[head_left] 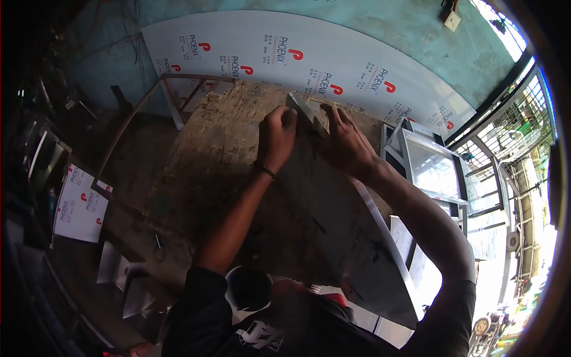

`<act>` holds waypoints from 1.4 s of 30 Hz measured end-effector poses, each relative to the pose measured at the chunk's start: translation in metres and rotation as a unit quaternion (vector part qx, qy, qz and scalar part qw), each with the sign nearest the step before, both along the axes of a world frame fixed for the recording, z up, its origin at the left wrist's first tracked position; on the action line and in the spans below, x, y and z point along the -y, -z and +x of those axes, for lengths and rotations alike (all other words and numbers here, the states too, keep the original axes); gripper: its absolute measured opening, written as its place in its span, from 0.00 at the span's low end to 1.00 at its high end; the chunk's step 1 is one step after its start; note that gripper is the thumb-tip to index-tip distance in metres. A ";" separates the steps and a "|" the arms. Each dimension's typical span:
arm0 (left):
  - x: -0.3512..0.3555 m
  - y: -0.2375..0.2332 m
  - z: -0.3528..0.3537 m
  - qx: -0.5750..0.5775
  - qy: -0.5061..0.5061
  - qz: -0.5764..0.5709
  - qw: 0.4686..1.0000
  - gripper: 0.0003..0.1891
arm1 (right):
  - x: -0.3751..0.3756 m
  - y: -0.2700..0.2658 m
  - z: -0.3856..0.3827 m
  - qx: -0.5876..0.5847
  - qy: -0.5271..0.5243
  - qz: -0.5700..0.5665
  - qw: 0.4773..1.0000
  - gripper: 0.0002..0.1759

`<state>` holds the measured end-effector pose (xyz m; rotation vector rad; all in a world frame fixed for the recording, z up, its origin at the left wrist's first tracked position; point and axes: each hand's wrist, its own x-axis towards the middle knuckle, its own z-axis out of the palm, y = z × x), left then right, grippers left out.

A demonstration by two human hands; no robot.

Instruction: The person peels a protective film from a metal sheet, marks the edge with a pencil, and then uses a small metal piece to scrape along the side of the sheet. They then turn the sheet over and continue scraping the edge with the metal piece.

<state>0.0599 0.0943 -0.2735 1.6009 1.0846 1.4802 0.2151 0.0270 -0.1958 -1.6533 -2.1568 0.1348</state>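
Note:
A long dark sheet-metal panel (333,220) with a bright folded edge lies slantwise over a worn wooden bench (220,131), its narrow end pointing away from me. My left hand (278,137) is closed at the left edge of that narrow end, with fingers curled and the thumb beside the metal. A dark bracelet circles this wrist. On the opposite side of the same end, my right hand (350,141) rests over the panel, its fingers stretched forward and slightly bent. The undersides of both hands are hidden.
A large white-filmed steel sheet (262,41) printed PHOENIX leans on the wall behind the bench. Metal-framed panels (431,160) stand at the right. To the left are a thin brown frame (128,128), a smaller filmed sheet (80,205) and bent metal pieces (143,297).

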 end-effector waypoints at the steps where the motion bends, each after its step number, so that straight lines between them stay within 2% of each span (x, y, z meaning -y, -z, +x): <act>1: -0.007 -0.008 -0.006 -0.037 0.001 0.020 0.999 0.13 | -0.007 0.002 0.000 -0.001 0.000 -0.001 1.000 0.39; 2: -0.013 -0.014 -0.011 -0.039 0.002 0.019 0.999 0.13 | -0.011 0.003 0.000 -0.006 -0.004 -0.004 1.000 0.36; 4: -0.029 -0.025 -0.021 -0.119 0.013 0.110 0.987 0.13 | -0.015 0.006 -0.003 -0.016 -0.004 -0.009 1.000 0.33; 5: -0.038 -0.028 -0.024 -0.091 0.067 0.087 0.990 0.12 | -0.015 0.007 -0.006 0.006 -0.026 -0.045 0.999 0.29; 6: -0.040 -0.037 -0.028 -0.095 0.071 0.087 0.989 0.12 | -0.016 0.008 -0.007 0.027 -0.049 -0.080 0.995 0.25; 7: -0.043 -0.046 -0.032 -0.151 0.093 0.032 0.984 0.12 | -0.018 0.010 -0.008 0.024 -0.046 -0.079 0.996 0.25; 8: -0.044 -0.056 -0.034 -0.205 0.115 -0.026 0.972 0.12 | -0.019 0.015 -0.010 -0.032 -0.015 -0.106 0.994 0.22; 9: -0.046 -0.063 -0.035 -0.212 0.142 -0.035 0.966 0.12 | -0.020 0.016 -0.012 -0.088 0.015 -0.133 0.987 0.19; 10: -0.049 -0.070 -0.034 -0.214 0.142 -0.037 0.966 0.12 | -0.019 0.015 -0.013 -0.090 0.014 -0.135 0.987 0.19; 12: -0.054 -0.082 -0.031 -0.240 0.193 -0.138 0.941 0.13 | -0.015 0.004 -0.016 -0.092 0.024 -0.175 0.980 0.16; 14: -0.056 -0.089 -0.025 -0.251 0.189 -0.139 0.939 0.13 | -0.017 0.010 -0.013 -0.088 0.013 -0.152 0.984 0.16; 16: -0.053 -0.100 -0.020 -0.329 0.166 -0.144 0.919 0.13 | -0.019 0.017 -0.011 -0.082 0.001 -0.131 0.988 0.16; 19: -0.045 -0.113 -0.009 -0.370 0.155 -0.141 0.905 0.12 | -0.019 0.017 -0.010 -0.091 0.017 -0.116 0.989 0.16; 22: -0.046 -0.118 -0.003 -0.380 0.154 -0.155 0.899 0.11 | -0.017 0.008 -0.013 -0.078 0.019 -0.160 0.984 0.17; 26: -0.051 -0.113 -0.002 -0.309 0.153 -0.195 0.918 0.09 | -0.019 0.010 -0.012 -0.057 0.016 -0.145 0.988 0.18; 30: -0.049 -0.117 -0.002 -0.350 0.130 -0.209 0.904 0.08 | -0.018 0.006 -0.012 -0.049 0.030 -0.156 0.986 0.19; 38: -0.060 -0.113 -0.012 -0.403 0.105 -0.117 0.902 0.11 | -0.020 0.013 -0.013 -0.036 0.011 -0.129 0.991 0.18; 42: -0.064 -0.116 -0.023 -0.404 0.121 -0.073 0.904 0.09 | -0.019 0.011 -0.015 -0.039 0.009 -0.130 0.991 0.17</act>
